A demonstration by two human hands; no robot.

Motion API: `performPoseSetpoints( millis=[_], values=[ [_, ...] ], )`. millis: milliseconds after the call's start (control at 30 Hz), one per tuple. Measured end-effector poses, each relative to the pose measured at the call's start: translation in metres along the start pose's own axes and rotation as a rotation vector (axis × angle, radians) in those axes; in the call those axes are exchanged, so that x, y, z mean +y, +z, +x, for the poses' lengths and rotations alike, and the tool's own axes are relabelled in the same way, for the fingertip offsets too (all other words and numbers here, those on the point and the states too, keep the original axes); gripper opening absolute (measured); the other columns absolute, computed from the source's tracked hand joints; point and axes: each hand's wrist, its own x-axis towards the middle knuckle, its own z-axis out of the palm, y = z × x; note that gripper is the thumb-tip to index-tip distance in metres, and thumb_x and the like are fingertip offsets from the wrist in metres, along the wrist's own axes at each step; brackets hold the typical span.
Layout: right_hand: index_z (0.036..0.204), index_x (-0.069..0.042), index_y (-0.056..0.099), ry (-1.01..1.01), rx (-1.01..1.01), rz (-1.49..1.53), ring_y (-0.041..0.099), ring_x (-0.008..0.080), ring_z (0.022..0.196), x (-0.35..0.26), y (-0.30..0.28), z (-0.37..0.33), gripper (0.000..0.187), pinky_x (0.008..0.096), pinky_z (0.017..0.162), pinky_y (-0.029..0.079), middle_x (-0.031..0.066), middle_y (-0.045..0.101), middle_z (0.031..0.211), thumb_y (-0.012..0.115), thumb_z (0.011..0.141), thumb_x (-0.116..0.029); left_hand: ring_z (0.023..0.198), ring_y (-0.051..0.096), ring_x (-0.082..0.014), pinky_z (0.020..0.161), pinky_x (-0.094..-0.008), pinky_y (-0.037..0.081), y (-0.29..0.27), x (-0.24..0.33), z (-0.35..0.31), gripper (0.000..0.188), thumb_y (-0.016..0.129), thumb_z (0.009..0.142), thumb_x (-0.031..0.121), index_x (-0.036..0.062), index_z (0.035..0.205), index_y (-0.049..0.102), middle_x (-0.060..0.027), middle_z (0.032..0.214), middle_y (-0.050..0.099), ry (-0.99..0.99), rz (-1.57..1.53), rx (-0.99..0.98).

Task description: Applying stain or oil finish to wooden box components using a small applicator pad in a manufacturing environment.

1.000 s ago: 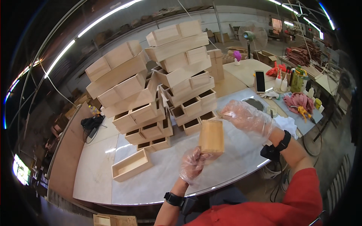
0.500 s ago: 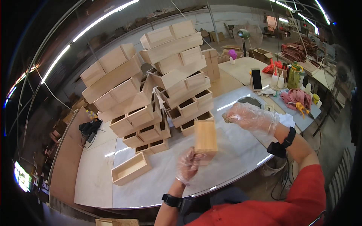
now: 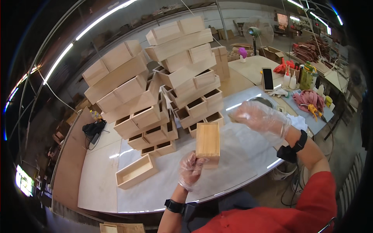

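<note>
A narrow wooden box (image 3: 208, 141) is held up over the table, tilted, with a smooth, yellowish long face toward me. My left hand (image 3: 191, 170), in a clear plastic glove, is closed round its near lower end. To the right, my right hand (image 3: 258, 118), gloved the same way and blurred by motion, is closed on a small beige folded cloth (image 3: 234, 117). It hovers above the table, apart from the box. Partly hidden behind that hand is a round dish (image 3: 262, 101). One open wooden box (image 3: 136, 172) lies on the table at the left.
Two tall, leaning stacks of wooden boxes (image 3: 128, 91) (image 3: 186, 73) rise beyond my hands on the plastic-covered table (image 3: 233, 171). At the right are a phone (image 3: 267, 79), white squeeze bottles (image 3: 286, 80), a pink cloth (image 3: 309, 100) and a white cloth (image 3: 297, 122). A fan (image 3: 254, 33) stands behind.
The held box has shifted slightly left in view, with its long face turned more toward me. My right hand has moved up slightly and is more blurred, still beside the dish.
</note>
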Motion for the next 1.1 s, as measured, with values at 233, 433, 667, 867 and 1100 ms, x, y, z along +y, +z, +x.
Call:
performPoseSetpoints(
  millis=[233, 433, 667, 867, 1100],
  values=[
    [0.096, -0.004, 0.063, -0.205, -0.031, 0.065, 0.061, 0.0294, 0.089, -0.032, 0.018, 0.03, 0.017, 0.0361, 0.078, 0.048, 0.015, 0.065, 0.097, 0.056, 0.085, -0.015, 0.062, 0.053, -0.0245, 0.057, -0.0321, 0.042, 0.003, 0.004, 0.001, 0.01, 0.062, 0.085, 0.014, 0.0049, 0.089, 0.06, -0.0106, 0.072, 0.057, 0.084, -0.004, -0.004],
    [0.095, -0.006, 0.064, -0.014, -0.049, 0.114, 0.061, 0.0277, 0.085, -0.004, 0.005, -0.003, 0.013, 0.0357, 0.076, 0.048, 0.0111, 0.063, 0.088, 0.062, 0.085, -0.015, 0.063, 0.054, -0.0251, 0.058, -0.0324, 0.043, -0.001, 0.0, -0.002, 0.012, 0.062, 0.085, 0.016, 0.0048, 0.086, 0.059, -0.0103, 0.072, 0.057, 0.055, 0.126, -0.02],
    [0.101, -0.006, 0.062, -0.209, 0.046, 0.073, 0.06, 0.0293, 0.092, -0.031, 0.001, 0.024, 0.02, 0.0361, 0.08, 0.048, 0.0127, 0.063, 0.097, 0.058, 0.086, -0.019, 0.066, 0.057, -0.0258, 0.059, -0.0325, 0.044, 0.005, 0.003, -0.002, 0.015, 0.063, 0.085, 0.019, 0.005, 0.086, 0.058, -0.0104, 0.073, 0.059, -0.012, 0.045, -0.009],
    [0.1, -0.008, 0.062, -0.208, -0.091, 0.073, 0.059, 0.0301, 0.094, -0.027, 0.002, 0.003, 0.019, 0.036, 0.079, 0.048, 0.0129, 0.063, 0.101, 0.06, 0.084, -0.016, 0.066, 0.056, -0.0297, 0.059, -0.0344, 0.044, 0.004, -0.004, -0.008, 0.015, 0.064, 0.084, 0.019, 0.005, 0.087, 0.058, -0.0116, 0.074, 0.058, 0.021, 0.06, -0.027],
    [0.094, -0.008, 0.063, -0.077, -0.076, 0.027, 0.061, 0.0254, 0.086, -0.028, -0.017, 0.008, 0.012, 0.0337, 0.075, 0.048, 0.0084, 0.063, 0.089, 0.064, 0.082, -0.011, 0.066, 0.055, -0.0291, 0.06, -0.0342, 0.044, 0.004, 0.01, 0.0, 0.011, 0.063, 0.083, 0.015, 0.0058, 0.086, 0.059, -0.0112, 0.074, 0.059, 0.051, 0.095, -0.077]
  ],
)
